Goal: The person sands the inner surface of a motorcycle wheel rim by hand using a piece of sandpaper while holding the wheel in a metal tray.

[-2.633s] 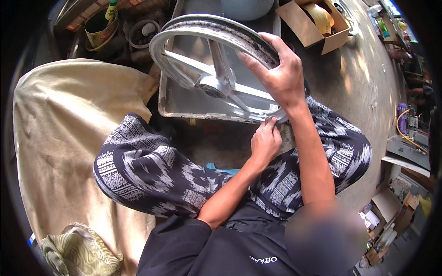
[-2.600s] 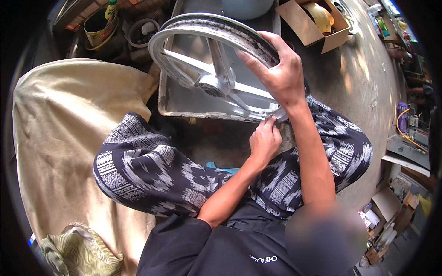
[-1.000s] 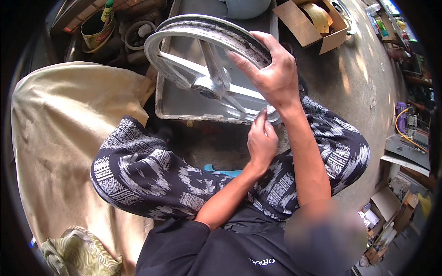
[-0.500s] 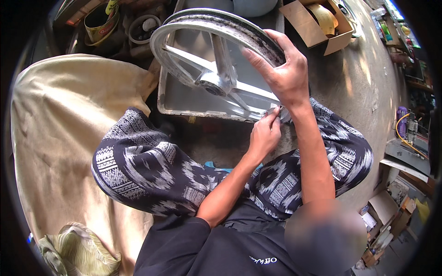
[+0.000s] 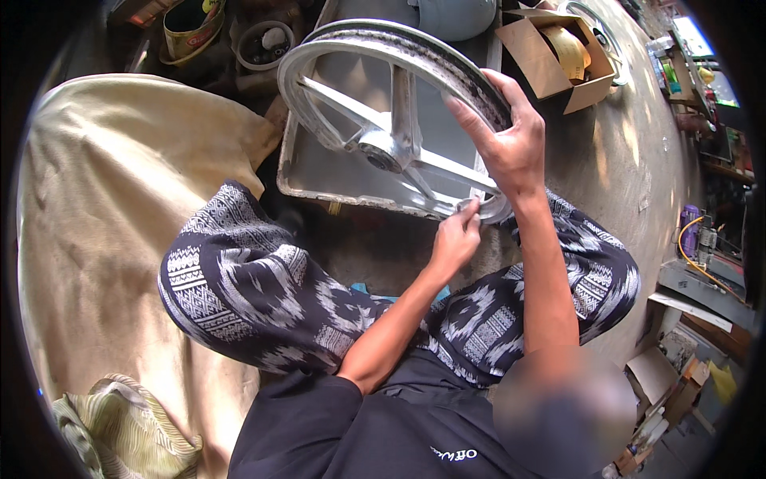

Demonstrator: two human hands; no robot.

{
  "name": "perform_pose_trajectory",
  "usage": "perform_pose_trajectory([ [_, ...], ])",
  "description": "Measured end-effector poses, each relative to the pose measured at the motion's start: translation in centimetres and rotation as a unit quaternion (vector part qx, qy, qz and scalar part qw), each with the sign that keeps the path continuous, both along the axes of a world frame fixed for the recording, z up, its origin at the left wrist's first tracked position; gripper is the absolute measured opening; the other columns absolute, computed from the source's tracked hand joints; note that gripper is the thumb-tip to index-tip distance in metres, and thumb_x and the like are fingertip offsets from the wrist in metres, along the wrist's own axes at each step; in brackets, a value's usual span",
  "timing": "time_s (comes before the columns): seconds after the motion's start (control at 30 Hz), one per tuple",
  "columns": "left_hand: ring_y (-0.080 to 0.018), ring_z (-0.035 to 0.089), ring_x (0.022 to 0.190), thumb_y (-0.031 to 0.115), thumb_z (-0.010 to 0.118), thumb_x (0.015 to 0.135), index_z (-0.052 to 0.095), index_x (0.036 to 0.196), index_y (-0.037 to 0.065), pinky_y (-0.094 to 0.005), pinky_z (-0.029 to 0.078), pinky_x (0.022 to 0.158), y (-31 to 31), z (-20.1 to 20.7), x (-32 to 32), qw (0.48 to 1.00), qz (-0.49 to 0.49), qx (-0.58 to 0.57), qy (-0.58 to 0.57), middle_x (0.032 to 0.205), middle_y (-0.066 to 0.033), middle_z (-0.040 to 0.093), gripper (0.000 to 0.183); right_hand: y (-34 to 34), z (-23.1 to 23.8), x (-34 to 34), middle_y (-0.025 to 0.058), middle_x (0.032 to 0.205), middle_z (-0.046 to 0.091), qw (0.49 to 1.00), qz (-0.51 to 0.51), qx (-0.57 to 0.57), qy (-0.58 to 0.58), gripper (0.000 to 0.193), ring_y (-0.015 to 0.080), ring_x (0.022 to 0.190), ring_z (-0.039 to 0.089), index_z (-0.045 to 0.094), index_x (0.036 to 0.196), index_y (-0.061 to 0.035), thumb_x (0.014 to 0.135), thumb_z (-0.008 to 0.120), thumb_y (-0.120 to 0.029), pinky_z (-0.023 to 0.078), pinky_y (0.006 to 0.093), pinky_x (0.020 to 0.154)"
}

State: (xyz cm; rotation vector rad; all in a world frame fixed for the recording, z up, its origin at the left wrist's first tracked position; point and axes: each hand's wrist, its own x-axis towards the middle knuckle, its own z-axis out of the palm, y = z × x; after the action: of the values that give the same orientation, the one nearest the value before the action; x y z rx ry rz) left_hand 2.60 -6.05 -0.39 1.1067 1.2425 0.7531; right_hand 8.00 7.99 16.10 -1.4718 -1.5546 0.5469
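"What does the head view, our only one, give you?"

"The wheel [image 5: 383,152], out ahead of me, tilted over the tray [image 5: 351,197] and beyond the bent knees. I'd guess it's there so that anything falling off lands inside."

"And the right hand?"

"My right hand [image 5: 515,152] holds the wheel high on its right side, thumb on the near face, the other fingers wrapped over the dark-marked outside. I read that as the steadying grip: it sets the tilt and presents the lower edge to the other hand."

"The left?"

"My left hand [image 5: 456,239] is at the wheel's lower right edge, fingers narrow. There's a pale patch at their tips; scrap or wheel, I can't tell, so I can't say whether they grip anything."

"Does the tray carry any weight?"

"I can't tell. The wheel's bottom is near the tray's close right corner, and the left hand hides part of it."

"What's around?"

"A blue tub [image 5: 459,20] at the tray's far end, an open box [image 5: 527,60] to its right, and a tan sheet [image 5: 120,199] spread on the left."
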Motion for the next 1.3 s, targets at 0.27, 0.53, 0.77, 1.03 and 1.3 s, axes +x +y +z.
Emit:
perform_pose_trajectory([
  [0.27, -0.0461, 0.064, 0.118, 0.017, 0.056, 0.102, 0.065, 0.14, 0.009, -0.047, 0.052, 0.101, 0.5, 0.6, -0.2, 1.0, -0.014, -0.013, 0.017, 0.122, -0.0289, 0.068, 0.04, -0.2, 0.0, -0.3, 0.0144, 0.101, 0.08, 1.0, -0.003, -0.003, -0.01, 0.058, 0.0232, 0.092, 0.078, 0.07, 0.12, -0.0016, 0.082, 0.088, -0.042, 0.06, 0.0346, 0.085],
  [0.53, -0.0504, 0.063, 0.116, 0.018, 0.055, 0.102, 0.06, 0.145, 0.006, -0.0502, 0.05, 0.104, 0.4, 1.7, -0.3, 0.998, -0.051, -0.005, 0.045, 0.124, -0.0339, 0.065, 0.045, -0.5, 0.5, -0.3, 0.0136, 0.102, 0.08, 1.0, -0.01, -0.008, -0.028, 0.056, 0.0235, 0.092, 0.078, 0.07, 0.12, -0.0024, 0.082, 0.088, -0.04, 0.06, 0.0349, 0.085],
  [0.77, -0.0493, 0.06, 0.122, 0.014, 0.052, 0.104, 0.056, 0.146, 0.003, -0.0516, 0.049, 0.104, 0.6, 4.1, -0.1, 0.994, -0.08, 0.074, -0.01, 0.129, -0.033, 0.064, 0.044, -0.8, 0.1, 0.5, 0.0139, 0.103, 0.079, 0.999, -0.02, -0.003, -0.036, 0.059, 0.0254, 0.095, 0.078, 0.07, 0.119, -0.0028, 0.081, 0.088, -0.044, 0.06, 0.0362, 0.085],
  [1.03, -0.0487, 0.063, 0.118, 0.018, 0.053, 0.104, 0.059, 0.145, 0.009, -0.0524, 0.053, 0.099, -0.2, 1.3, 0.1, 0.99, -0.049, 0.133, 0.021, 0.13, -0.031, 0.065, 0.042, -0.4, -0.1, 0.1, 0.0151, 0.103, 0.079, 0.999, -0.019, 0.004, -0.031, 0.061, 0.0276, 0.094, 0.078, 0.071, 0.119, -0.0027, 0.081, 0.087, -0.047, 0.059, 0.0379, 0.086],
  [1.3, -0.047, 0.064, 0.116, 0.018, 0.053, 0.104, 0.063, 0.141, 0.01, -0.0527, 0.053, 0.096, -0.6, 0.0, -0.2, 0.988, -0.042, 0.133, 0.069, 0.129, -0.0254, 0.067, 0.039, -0.3, -0.2, 0.0, 0.0152, 0.102, 0.078, 1.0, -0.012, 0.008, -0.009, 0.062, 0.0281, 0.093, 0.078, 0.071, 0.119, -0.0027, 0.08, 0.087, -0.049, 0.06, 0.0381, 0.085],
])
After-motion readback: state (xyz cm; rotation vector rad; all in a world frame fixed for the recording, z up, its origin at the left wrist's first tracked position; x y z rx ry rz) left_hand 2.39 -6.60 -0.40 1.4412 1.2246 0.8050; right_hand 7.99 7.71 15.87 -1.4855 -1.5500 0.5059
